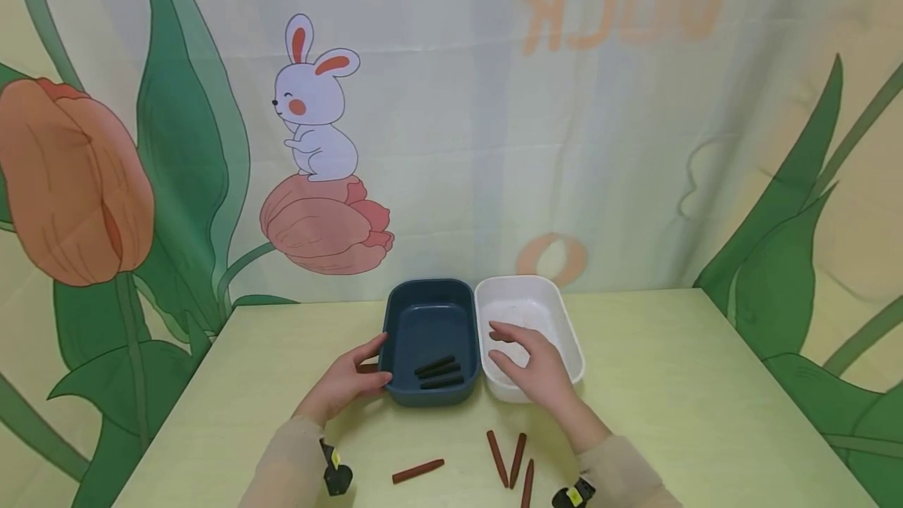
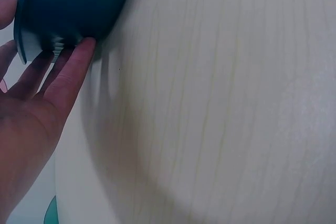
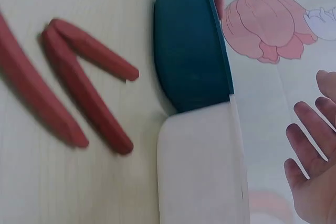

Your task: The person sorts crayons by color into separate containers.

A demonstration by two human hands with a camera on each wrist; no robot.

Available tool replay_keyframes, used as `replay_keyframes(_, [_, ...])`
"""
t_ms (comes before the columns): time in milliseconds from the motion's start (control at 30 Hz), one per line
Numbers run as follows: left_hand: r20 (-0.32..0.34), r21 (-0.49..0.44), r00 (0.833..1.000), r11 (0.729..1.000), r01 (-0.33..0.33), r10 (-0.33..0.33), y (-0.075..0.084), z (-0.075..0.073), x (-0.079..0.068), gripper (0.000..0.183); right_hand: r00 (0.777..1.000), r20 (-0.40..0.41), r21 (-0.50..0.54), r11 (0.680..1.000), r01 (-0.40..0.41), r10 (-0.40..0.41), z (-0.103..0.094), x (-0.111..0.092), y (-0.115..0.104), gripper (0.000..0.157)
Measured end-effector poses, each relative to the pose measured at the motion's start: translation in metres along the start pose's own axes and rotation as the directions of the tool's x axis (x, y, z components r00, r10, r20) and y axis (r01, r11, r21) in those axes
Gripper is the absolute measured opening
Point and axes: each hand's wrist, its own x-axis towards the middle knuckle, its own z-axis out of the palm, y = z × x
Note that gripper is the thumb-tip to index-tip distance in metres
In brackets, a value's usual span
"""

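On the table stands a dark blue rectangular container [image 1: 432, 298], with several dark crayons [image 1: 441, 382] lying at its near end. My left hand [image 1: 346, 382] holds this container at its left side, thumb at the rim and other fingers along the outer wall [image 2: 79, 3]. A white container [image 1: 564, 335] stands right beside the blue one. Over it hovers my right hand [image 1: 532, 367], fingers apart and loosely bent, nothing in them. In front of the containers lie several reddish-brown crayons [image 1: 418, 471], also large in the right wrist view [image 3: 89, 98].
The light wood-grain table [image 1: 649, 390] runs back to a printed curtain [image 1: 451, 139] with tulips and a rabbit. Both containers stand near the table's back edge. Small black devices [image 1: 337, 477] are strapped to both wrists.
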Motion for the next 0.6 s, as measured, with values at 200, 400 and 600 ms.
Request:
replay_keyframes(200, [0.007,-0.001,1.000,1.000,-0.003,0.003,0.000,-0.001,0.000,0.076,0.999,-0.040,-0.023,1.000,0.004,-0.005,-0.016,-0.005,0.006,0.046])
replay_keyframes(400, [0.009,-0.003,1.000,1.000,-0.001,0.001,0.000,-0.001,0.000,0.076,0.993,-0.116,-0.056,0.998,0.015,-0.022,-0.027,-0.006,0.016,0.046])
replay_keyframes(600, [0.003,0.001,1.000,1.000,0.002,-0.002,0.002,-0.001,-0.001,0.075,0.987,-0.158,-0.080,0.997,-0.008,-0.004,-0.038,-0.007,0.025,0.047])
